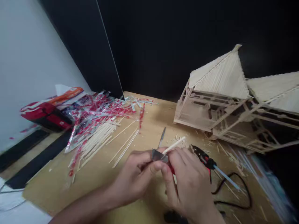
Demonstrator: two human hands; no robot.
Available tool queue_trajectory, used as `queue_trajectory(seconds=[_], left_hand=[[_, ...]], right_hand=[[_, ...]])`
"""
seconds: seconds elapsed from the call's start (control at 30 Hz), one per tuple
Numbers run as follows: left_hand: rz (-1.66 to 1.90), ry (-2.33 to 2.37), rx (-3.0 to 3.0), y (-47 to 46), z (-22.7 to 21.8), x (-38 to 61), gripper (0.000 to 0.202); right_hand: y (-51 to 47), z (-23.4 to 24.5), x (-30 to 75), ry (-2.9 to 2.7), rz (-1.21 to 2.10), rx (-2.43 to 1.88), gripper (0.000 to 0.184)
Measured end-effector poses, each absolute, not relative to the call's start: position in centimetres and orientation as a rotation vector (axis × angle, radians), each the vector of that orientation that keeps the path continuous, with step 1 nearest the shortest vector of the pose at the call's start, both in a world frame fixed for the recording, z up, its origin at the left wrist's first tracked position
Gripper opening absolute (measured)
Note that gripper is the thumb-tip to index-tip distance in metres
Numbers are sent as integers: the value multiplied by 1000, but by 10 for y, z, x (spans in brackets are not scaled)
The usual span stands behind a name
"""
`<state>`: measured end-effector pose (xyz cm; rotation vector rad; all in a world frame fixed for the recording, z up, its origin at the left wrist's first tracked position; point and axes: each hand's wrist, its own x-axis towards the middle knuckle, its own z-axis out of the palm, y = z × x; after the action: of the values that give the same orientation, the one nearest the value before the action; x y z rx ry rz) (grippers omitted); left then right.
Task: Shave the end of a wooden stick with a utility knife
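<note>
My left hand (140, 171) is closed, its thumb and fingers pinching a flat dark grey piece (157, 154), perhaps sandpaper or a blade. Beside it, touching, my right hand (190, 177) is closed round a thin wooden stick (176, 144), whose pale end sticks out up and to the right. The stick crosses the grey piece. Something red (172, 169) shows under the right fingers; most of it is hidden. Just beyond the hands lies a slim pointed grey tool (163, 134). A black and red glue gun (203, 157) with a translucent glue stick (226, 178) rests right of my right hand.
A model house of wooden sticks (219, 77) stands at the right. Loose sticks (99, 137) and crumpled red-and-clear wrappers (102, 107) cover the left side, near a red and black packet (49, 115). A black cord (249, 196) loops at the right. Dark panels (163, 46) rise behind.
</note>
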<state>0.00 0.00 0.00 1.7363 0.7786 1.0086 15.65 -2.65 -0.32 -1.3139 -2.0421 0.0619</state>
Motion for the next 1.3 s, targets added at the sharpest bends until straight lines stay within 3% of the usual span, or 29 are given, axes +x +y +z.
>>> queue_trajectory(seconds=[0.6, 0.83, 0.93, 1.13, 1.3], left_hand=[[1094, 883, 1582, 1, -13, 8, 27], [1080, 873, 1470, 6, -16, 12, 28], [943, 872, 1625, 10, -11, 7, 26], [820, 757, 1953, 15, 1, -2, 21], [826, 815, 2062, 12, 5, -5, 16]], right_hand=[[-24, -8, 155, -2002, -84, -1391, 16], [-24, -7, 156, -1946, 11, -1445, 14], [-24, -4, 160, -1925, 204, -1454, 16], [-25, -4, 169, -1770, 1011, -1261, 18], [-23, -8, 165, -1669, 1072, -1193, 28]])
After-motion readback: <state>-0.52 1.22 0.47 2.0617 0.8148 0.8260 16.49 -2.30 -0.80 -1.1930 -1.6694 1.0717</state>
